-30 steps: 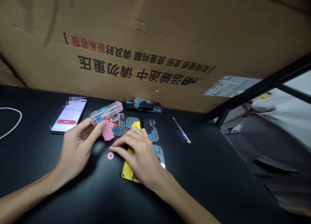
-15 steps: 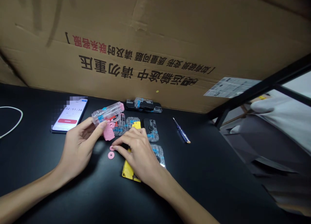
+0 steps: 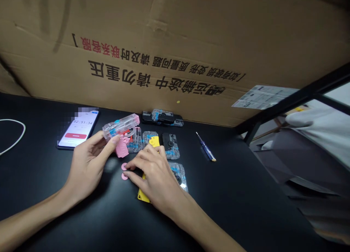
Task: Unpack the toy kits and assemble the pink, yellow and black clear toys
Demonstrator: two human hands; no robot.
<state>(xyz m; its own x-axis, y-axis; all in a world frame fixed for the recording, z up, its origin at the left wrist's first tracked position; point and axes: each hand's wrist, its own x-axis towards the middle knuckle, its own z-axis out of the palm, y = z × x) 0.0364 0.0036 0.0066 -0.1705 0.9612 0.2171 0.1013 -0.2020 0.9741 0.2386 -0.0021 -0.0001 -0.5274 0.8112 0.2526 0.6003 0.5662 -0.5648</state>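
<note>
Compared with the frame half a second back, the right hand (image 3: pixel 157 172) is no longer pinching a pink disc by its edge: thumb and index finger are now standing slightly apart, with nothing showing between them. The upper pink disc (image 3: pixel 123 166) is lying by the index fingertip, the lower pink disc (image 3: pixel 124 176) by the thumb, both at nine o'clock from that hand; whether the fingertips are touching or just overlapping them, cannot tell. The left hand (image 3: pixel 89 164) is staying put, thumb and fingers closing around a toy pistol (image 3: pixel 120 126) at twelve o'clock from the discs. Its barrel is showing glassy, clear plastic with blue bits inside; its grip is angling down, opaque pink and moulded. The discs are looking flat, round, smooth, centre-holed. A yellow plastic piece (image 3: pixel 143 196) is jutting out at the right hand's seven o'clock, angular and glossy; a clear plastic block (image 3: pixel 179 173) is showing at three. Further out, a slim screwdriver (image 3: pixel 206 148) with a dark blue handle is resting at two o'clock, all on a smooth black tabletop (image 3: pixel 246 204). Creased brown cardboard (image 3: pixel 197 37) is standing behind at twelve.
</note>
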